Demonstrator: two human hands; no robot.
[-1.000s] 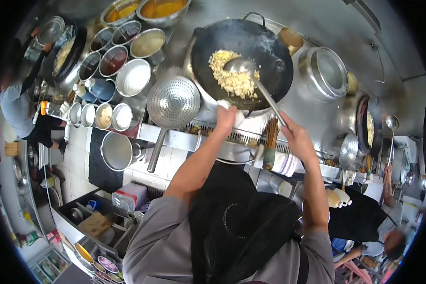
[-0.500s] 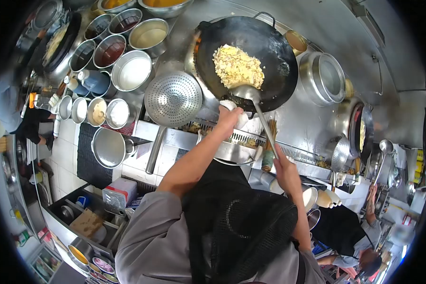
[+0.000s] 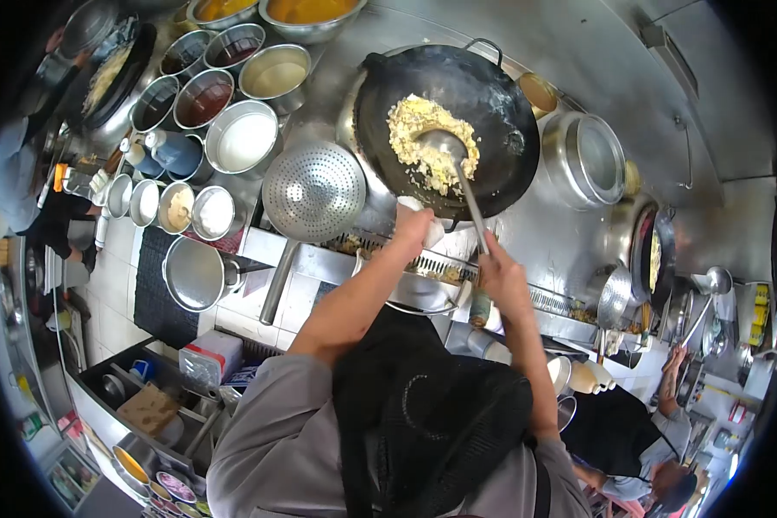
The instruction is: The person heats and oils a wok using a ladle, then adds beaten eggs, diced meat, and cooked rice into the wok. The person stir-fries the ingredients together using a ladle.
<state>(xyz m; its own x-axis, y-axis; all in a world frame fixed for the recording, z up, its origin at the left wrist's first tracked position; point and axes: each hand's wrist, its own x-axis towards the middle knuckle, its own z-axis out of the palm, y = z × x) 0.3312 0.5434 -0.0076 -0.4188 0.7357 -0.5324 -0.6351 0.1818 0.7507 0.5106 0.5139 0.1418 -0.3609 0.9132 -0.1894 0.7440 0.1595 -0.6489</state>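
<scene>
A black wok (image 3: 514, 121) sits on the burner, holding a heap of yellow-and-white fried rice (image 3: 412, 116). My left hand (image 3: 413, 226) is closed around a folded white cloth (image 3: 435, 234) at the wok's near rim; what the cloth covers is hidden. My right hand (image 3: 505, 283) grips the long handle of a metal ladle (image 3: 445, 145). The ladle's bowl rests in the rice, near the heap's middle, with its handle slanting down to the right over the wok's near edge.
Left of the wok lies a perforated strainer (image 3: 313, 192). Beyond it stand several metal pots of sauces and a pot of white contents (image 3: 243, 141). Stacked metal pots (image 3: 597, 160) are on the right. A co-worker (image 3: 639, 432) is at lower right, another person at far left.
The ladle's bowl has moved from the heap's near edge up into its middle. My right hand has come up and slightly left. The rice is more spread, with loose bits nearer me.
</scene>
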